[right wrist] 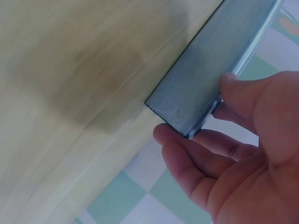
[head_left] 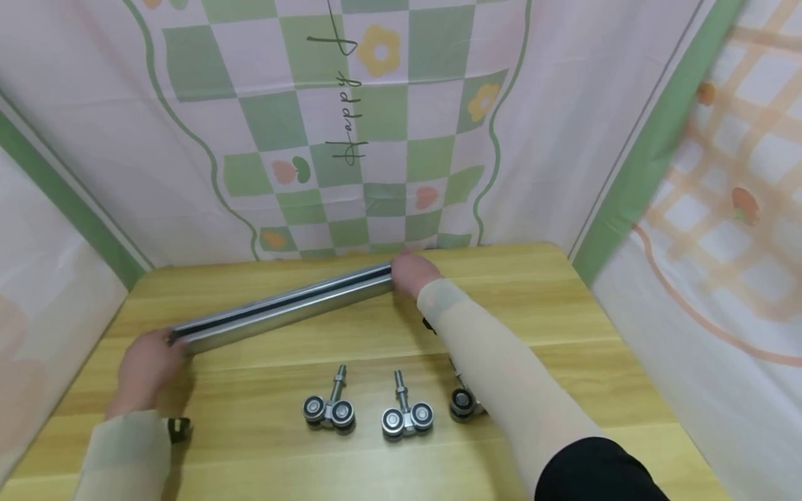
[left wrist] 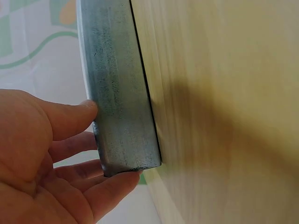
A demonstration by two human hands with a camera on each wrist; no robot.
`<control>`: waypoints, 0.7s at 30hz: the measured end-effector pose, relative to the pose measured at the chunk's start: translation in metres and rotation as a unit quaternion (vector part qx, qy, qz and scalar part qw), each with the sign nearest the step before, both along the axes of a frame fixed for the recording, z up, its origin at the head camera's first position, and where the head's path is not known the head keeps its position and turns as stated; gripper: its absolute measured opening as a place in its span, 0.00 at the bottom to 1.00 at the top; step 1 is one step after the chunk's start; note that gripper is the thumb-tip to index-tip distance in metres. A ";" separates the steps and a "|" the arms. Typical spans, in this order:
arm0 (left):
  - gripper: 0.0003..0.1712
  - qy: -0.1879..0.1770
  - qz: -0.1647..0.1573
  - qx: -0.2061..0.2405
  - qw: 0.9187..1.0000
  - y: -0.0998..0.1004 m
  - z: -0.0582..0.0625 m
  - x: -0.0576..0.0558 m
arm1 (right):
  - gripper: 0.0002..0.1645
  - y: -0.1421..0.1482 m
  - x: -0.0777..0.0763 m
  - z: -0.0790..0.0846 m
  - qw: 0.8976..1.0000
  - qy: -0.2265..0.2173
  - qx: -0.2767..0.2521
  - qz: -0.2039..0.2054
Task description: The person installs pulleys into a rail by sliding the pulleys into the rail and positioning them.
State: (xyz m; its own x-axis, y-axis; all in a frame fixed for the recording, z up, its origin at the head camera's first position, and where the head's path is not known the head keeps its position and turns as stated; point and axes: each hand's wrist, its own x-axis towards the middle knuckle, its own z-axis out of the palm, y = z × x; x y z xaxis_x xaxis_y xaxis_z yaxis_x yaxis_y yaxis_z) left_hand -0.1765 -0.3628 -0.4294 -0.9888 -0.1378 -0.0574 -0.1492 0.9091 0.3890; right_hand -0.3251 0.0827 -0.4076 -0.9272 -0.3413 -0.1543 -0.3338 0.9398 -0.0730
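Note:
A long silvery metal rail [head_left: 294,309] with a dark slot along its top lies at a slant over the back of the wooden table. My left hand [head_left: 149,365] grips its left end. In the left wrist view the thumb is on the upper edge and the fingers [left wrist: 112,189] curl under the rail's end. At the opposite end, my right hand [head_left: 415,273] holds the rail between thumb and fingers, with fingertips [right wrist: 163,133] at the end corner. The rail's long lower side sits right at the tabletop in both wrist views.
Nearer the front are roller trolleys with threaded bolts: one at left [head_left: 328,412], a middle one [head_left: 407,419], and a third [head_left: 464,402] partly hidden by my right forearm. Patterned cloth [head_left: 351,139] hangs behind the table [head_left: 250,445] and at both sides.

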 end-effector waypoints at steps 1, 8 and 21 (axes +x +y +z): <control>0.30 0.002 -0.001 0.000 1.000 0.002 0.000 -0.002 | 0.12 0.003 -0.001 0.000 1.000 -0.002 -0.008 -0.005; 0.32 -0.013 -0.005 0.011 1.000 0.016 0.005 -0.017 | 0.08 0.028 -0.003 0.004 0.999 -0.006 -0.040 -0.002; 0.31 -0.023 -0.036 -0.001 0.999 0.049 0.010 -0.049 | 0.03 0.076 -0.007 0.007 0.997 -0.014 -0.069 -0.006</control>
State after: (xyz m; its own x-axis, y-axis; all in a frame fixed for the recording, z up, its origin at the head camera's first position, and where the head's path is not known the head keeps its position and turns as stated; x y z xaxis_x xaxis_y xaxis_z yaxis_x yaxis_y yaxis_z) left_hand -0.2255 -0.3133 -0.4195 -0.9924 -0.0658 -0.1035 -0.1008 0.9188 0.3817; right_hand -0.3318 0.1590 -0.4009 -0.9271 -0.3505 -0.1329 -0.3189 0.9238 -0.2118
